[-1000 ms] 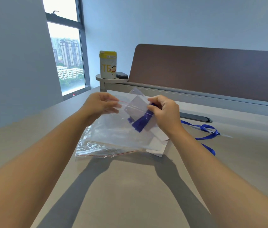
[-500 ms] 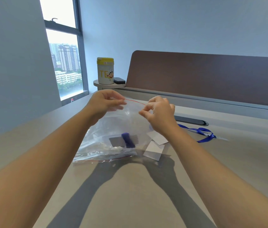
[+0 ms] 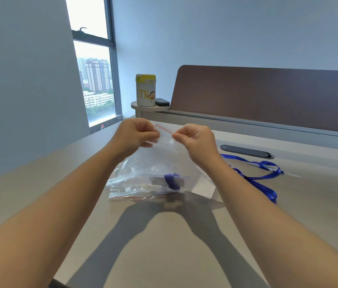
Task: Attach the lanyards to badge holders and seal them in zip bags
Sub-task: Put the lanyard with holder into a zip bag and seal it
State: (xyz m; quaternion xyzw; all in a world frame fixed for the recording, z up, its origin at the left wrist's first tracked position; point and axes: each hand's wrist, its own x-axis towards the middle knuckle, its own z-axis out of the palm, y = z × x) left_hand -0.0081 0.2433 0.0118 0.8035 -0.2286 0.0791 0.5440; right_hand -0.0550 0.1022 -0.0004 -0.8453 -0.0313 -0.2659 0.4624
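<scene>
Above the pale grey worktop, the left hand and right hand each pinch the red-lined zip edge of the clear plastic zip bag between curled fingers. Its grey badge holder with rolled blue lanyard sits at the bag's bottom. Uneven pressing could leave the seal gapped; trapped air might pop it open.

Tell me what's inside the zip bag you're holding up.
Inside the zip bag, at its bottom, lie a badge holder and a bunched blue lanyard. More clear bags lie beneath; the plastic blurs whether the two are clipped together.
</scene>
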